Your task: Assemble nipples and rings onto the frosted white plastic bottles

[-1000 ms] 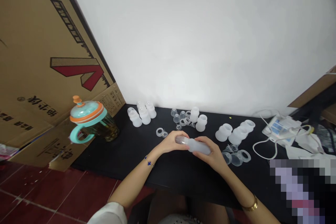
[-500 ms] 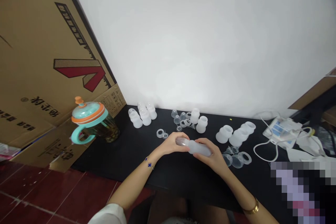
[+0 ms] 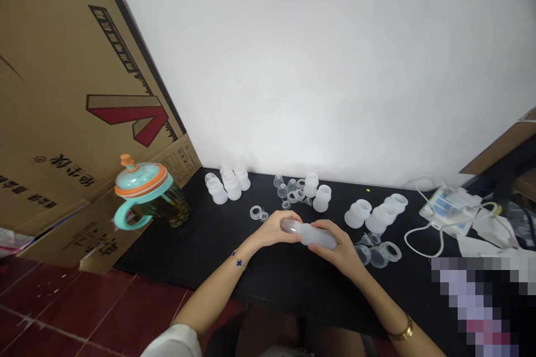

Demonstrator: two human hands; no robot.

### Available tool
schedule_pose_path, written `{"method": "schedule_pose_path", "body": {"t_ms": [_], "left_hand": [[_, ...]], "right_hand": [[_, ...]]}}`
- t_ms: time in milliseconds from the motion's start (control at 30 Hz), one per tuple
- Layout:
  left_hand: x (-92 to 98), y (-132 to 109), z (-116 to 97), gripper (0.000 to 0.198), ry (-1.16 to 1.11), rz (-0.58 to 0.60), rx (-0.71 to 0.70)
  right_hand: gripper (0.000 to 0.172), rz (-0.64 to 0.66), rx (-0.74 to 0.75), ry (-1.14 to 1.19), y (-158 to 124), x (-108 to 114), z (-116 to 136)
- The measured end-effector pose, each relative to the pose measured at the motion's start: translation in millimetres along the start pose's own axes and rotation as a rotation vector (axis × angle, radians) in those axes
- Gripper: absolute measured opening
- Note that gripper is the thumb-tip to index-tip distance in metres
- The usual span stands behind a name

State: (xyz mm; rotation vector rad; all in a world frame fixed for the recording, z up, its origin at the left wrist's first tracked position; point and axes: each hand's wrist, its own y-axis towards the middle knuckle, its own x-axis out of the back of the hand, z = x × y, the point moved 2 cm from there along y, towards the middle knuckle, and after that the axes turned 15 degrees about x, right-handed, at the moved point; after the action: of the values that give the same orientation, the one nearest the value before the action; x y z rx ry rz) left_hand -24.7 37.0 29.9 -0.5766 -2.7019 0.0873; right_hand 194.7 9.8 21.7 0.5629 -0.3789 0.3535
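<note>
A frosted white bottle (image 3: 317, 236) with a clear cap lies sideways between my two hands over the black table (image 3: 201, 251). My left hand (image 3: 280, 228) is closed round the clear cap end. Around the bottle's body the fingers of my right hand (image 3: 335, 245) are wrapped. Several capped bottles (image 3: 231, 185) stand at the back left. Behind my hands are small clear domes (image 3: 282, 190), rings (image 3: 255, 212) and two open bottles (image 3: 322, 198). More open bottles (image 3: 358, 213) stand to the right, with clear caps and rings (image 3: 379, 256) in front of them.
A teal and orange lidded jug (image 3: 146, 189) stands at the table's left end, beside large cardboard boxes (image 3: 50, 78). At the right lie a white device (image 3: 450, 212), looped white cable and white sheets. A white wall (image 3: 314, 67) rises behind the table.
</note>
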Motion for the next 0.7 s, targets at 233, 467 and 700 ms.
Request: {"method": "schedule_pose_path", "body": {"t_ms": [233, 467, 700], "left_hand": [[-0.2, 0.3, -0.9, 0.038, 0.004, 0.007, -0.003], [-1.8, 0.6, -1.0, 0.045, -0.081, -0.021, 0.004], [-5.9, -0.2, 3.0, 0.055, -0.078, -0.159, -0.075]], "right_hand": [[0.037, -0.016, 0.030, -0.016, -0.1, 0.5, -0.9], [0.039, -0.087, -0.026, -0.023, -1.4, 0.9, -6.4], [0.047, -0.185, -0.200, 0.102, -3.5, -3.3, -20.7]]}}
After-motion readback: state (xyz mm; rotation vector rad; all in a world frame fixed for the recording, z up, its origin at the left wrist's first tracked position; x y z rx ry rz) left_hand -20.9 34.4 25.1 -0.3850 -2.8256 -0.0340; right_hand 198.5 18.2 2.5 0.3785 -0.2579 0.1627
